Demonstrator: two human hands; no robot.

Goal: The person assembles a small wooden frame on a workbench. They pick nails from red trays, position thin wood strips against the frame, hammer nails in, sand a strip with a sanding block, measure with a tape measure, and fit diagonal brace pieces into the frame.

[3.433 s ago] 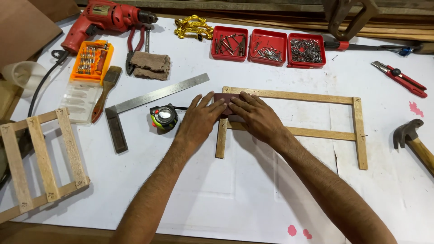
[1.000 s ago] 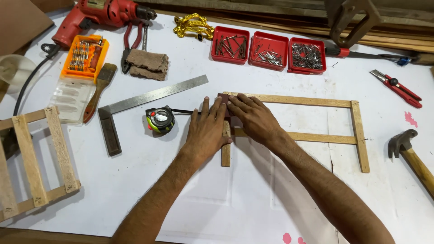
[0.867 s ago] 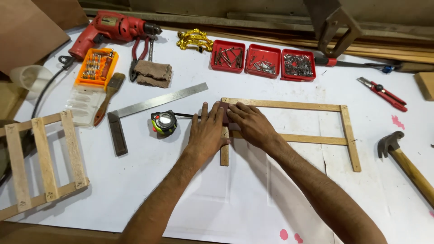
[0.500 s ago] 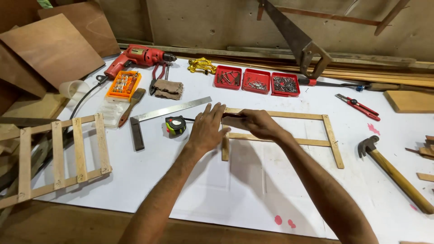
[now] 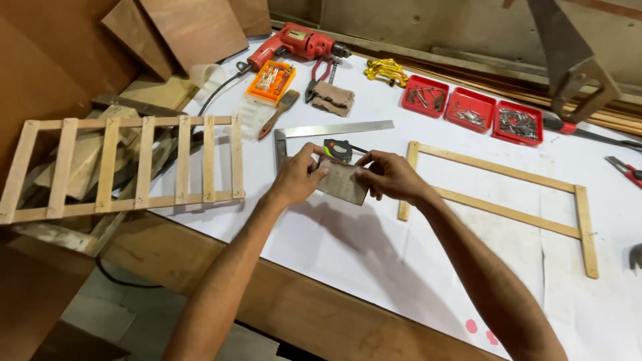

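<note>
Both my hands hold a small brown rectangular sheet, like sandpaper (image 5: 342,183), lifted above the white-covered table (image 5: 374,247). My left hand (image 5: 299,176) pinches its left edge and my right hand (image 5: 389,176) its right edge. Just behind the sheet lie a tape measure (image 5: 338,149) and a steel try square (image 5: 314,133). To the right of my right hand a thin wooden frame (image 5: 498,200) lies flat on the table.
A slatted wooden ladder-like frame (image 5: 127,168) overhangs the table's left edge. At the back are a red drill (image 5: 294,43), an orange bit case (image 5: 271,75), pliers, a folded cloth (image 5: 333,98), yellow clamps, three red trays of fasteners (image 5: 468,107) and a handsaw (image 5: 572,60).
My hands have lifted off the wooden frame's left corner and moved left toward me, holding the brown sheet up. The view has pulled back and swung left.
</note>
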